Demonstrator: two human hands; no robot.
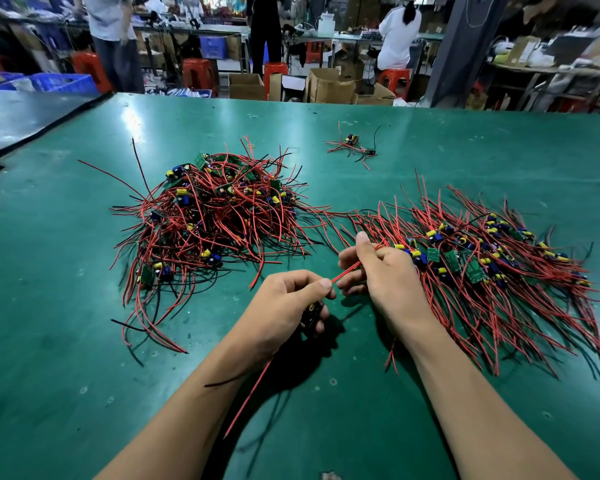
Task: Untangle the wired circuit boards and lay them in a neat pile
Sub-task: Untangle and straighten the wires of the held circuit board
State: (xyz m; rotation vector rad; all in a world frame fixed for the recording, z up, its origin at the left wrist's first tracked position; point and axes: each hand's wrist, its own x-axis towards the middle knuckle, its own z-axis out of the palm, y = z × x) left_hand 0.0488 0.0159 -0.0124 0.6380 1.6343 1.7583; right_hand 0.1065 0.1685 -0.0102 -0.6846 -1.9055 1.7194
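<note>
- The left hand (284,303) gripped a small circuit board (311,315).
- The right hand (378,271) pinched its red wire (347,270) above the desk (66,341).

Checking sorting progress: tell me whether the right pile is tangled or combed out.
Combed out. The right pile shows wires running roughly parallel, boards in a band across them; the left heap is knotted.
</note>
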